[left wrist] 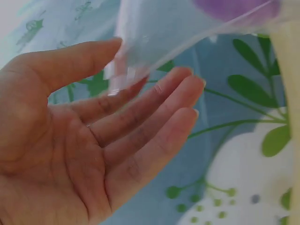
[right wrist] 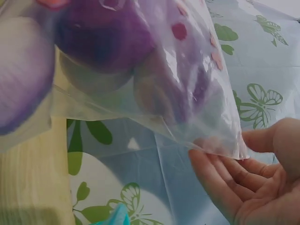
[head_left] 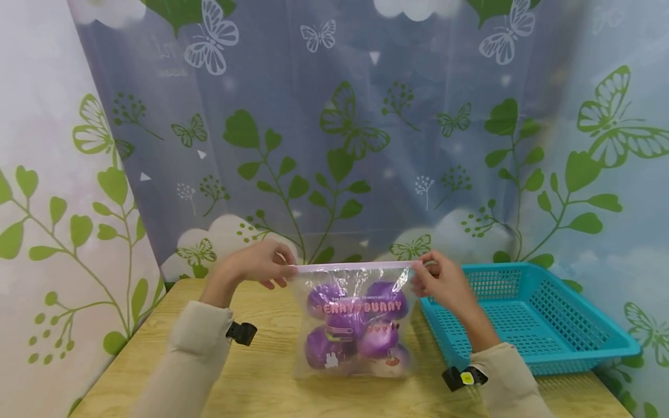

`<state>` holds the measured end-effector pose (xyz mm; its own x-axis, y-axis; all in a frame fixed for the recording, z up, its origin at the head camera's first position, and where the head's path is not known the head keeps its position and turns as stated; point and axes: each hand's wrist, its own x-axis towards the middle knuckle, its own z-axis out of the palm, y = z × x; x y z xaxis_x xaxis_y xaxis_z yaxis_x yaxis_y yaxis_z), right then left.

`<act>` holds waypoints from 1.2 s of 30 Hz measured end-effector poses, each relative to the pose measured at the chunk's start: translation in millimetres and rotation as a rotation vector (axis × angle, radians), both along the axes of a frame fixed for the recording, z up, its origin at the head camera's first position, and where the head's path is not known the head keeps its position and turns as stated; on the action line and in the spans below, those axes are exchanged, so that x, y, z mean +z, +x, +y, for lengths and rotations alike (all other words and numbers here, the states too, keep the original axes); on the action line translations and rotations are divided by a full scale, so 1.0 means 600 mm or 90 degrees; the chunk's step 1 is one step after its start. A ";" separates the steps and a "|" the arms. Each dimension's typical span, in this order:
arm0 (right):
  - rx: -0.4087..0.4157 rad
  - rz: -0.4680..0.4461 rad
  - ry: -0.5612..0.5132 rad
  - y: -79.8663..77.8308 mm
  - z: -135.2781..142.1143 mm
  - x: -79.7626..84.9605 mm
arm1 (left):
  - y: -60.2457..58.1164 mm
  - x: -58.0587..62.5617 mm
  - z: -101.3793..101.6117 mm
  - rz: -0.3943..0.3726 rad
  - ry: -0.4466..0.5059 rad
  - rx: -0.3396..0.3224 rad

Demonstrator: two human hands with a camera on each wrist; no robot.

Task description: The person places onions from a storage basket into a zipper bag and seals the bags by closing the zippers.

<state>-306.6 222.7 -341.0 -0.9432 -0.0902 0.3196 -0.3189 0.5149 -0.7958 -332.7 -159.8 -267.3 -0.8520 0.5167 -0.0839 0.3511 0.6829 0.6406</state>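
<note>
A clear zip bag (head_left: pixel 355 363) with pink lettering and a pink top strip stands upright over the table, held by both top corners. Inside it are several purple-and-white round things (head_left: pixel 378 339), perhaps turnips or onions; the printed plastic partly hides them. My left hand (head_left: pixel 265 264) pinches the left end of the strip between thumb and index finger, its other fingers loosely extended. At the opposite end, my right hand (head_left: pixel 441 281) pinches the other corner the same way. The left wrist view shows the bag's corner (left wrist: pixel 123 77) between thumb and index finger.
To the right of the bag stands a turquoise plastic basket (head_left: pixel 528 334) with perforated walls. The wooden table (head_left: pixel 261 348) ends at a curtain (head_left: pixel 334 191) printed with leaves and butterflies. Similar printed sheets hang at both sides.
</note>
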 end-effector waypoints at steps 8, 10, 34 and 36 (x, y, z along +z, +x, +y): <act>0.091 -0.077 0.055 0.003 -0.015 -0.022 | -0.001 -0.108 0.012 -0.102 0.136 0.073; 0.121 -0.088 0.072 0.002 -0.025 -0.030 | 0.003 -0.134 0.019 -0.122 0.149 0.073; 0.064 0.005 0.201 -0.005 -0.110 -0.107 | 0.038 -0.198 0.070 -0.060 0.140 0.219; 0.062 -0.009 0.211 -0.003 -0.113 -0.104 | 0.040 -0.194 0.072 -0.022 0.098 0.223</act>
<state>-308.3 155.1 -403.6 -0.9292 -0.2765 0.2452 -0.3694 0.7138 -0.5950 -308.5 -116.3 -383.7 -0.9772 0.2041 -0.0588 0.0909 0.6521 0.7526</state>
